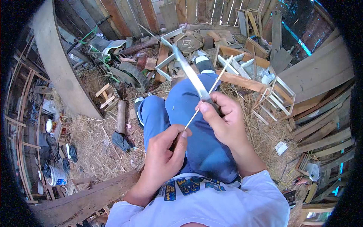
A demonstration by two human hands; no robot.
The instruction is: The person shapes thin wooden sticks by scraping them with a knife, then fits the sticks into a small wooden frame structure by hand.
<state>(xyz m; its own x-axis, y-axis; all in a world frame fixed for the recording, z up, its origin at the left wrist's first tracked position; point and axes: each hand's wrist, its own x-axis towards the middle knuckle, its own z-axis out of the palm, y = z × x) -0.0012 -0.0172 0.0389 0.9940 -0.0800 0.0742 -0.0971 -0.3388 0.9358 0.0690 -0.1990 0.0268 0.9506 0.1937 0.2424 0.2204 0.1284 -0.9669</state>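
Observation:
A thin pale wooden stick [219, 76] runs diagonally above my lap. Its lower end is pinched between the thumb and fingers of my left hand [166, 148]. My right hand [225, 119] is closed around the handle end of a knife [191, 73], whose long, shiny blade points up and away to the left. The blade's base crosses the stick near my right thumb. Beneath both hands are my legs in blue trousers [204, 142].
Straw [249, 132] covers the ground. Ahead lie scrap boards, a wheel [134, 73] and a small wooden frame [107, 96]. A wooden beam [87, 196] passes at the lower left, near a white bucket [57, 176]. A slatted frame [274, 100] stands at the right.

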